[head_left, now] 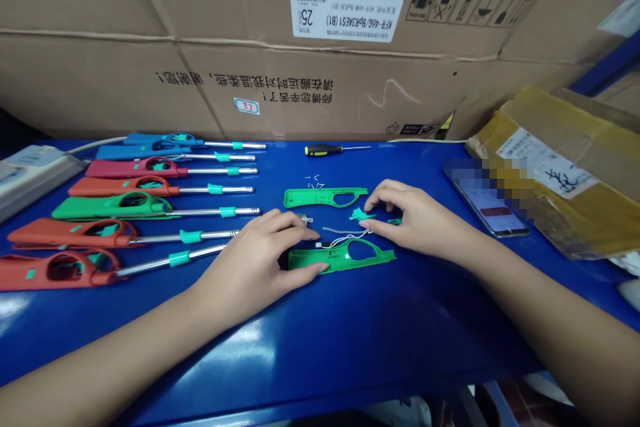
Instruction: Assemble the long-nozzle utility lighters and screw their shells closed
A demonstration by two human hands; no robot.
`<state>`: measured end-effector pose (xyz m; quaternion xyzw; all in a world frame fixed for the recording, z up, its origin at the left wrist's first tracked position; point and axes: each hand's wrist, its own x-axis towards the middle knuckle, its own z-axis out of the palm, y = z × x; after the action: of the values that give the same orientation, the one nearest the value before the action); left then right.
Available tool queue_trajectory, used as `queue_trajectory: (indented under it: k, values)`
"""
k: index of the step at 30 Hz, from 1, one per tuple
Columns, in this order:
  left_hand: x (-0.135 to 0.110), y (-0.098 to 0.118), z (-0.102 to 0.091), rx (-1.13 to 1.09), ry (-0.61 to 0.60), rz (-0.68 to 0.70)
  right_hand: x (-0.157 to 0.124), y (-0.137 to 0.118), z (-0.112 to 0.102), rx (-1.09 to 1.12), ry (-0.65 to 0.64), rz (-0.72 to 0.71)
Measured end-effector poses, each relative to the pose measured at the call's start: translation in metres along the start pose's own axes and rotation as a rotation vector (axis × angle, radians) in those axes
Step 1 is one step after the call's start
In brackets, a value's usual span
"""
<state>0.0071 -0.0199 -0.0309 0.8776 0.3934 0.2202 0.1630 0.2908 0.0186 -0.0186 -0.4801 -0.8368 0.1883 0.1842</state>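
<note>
Rear: large brown cardboard carton bearing a white rectangular label. Right: yellow-taped cardboard parcel, beside a dark-edged smartphone. Left: white plastic power strip.

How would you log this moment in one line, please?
left hand: touching near green shell half | right hand: at small teal piece | beyond: far green shell half, screwdriver | left side: lighters

Room to pass on the blue tabletop, in front of the near green shell half! Left of it, the left hand and the lighter row block; behind, the far shell half; rightward, the right hand, then smartphone and carton.
</note>
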Motion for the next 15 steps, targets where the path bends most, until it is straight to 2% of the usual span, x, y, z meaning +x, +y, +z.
queue_trajectory:
  k: [5, 9, 11, 15]
  values:
    - [0.001, 0.003, -0.002, -0.004, -0.018, -0.001, 0.002, -0.003, 0.001, 0.05, -0.002, 0.006]
    - [0.002, 0.01, -0.002, -0.087, 0.074, -0.07, 0.0, -0.015, -0.003, 0.034, 0.173, -0.116]
    - [0.003, 0.016, -0.003, -0.234, 0.141, -0.177, -0.004, -0.024, -0.004, -0.011, 0.228, -0.228]
    - [0.006, 0.033, -0.004, -0.673, 0.225, -0.392, -0.015, -0.044, 0.0, -0.153, 0.223, -0.412]
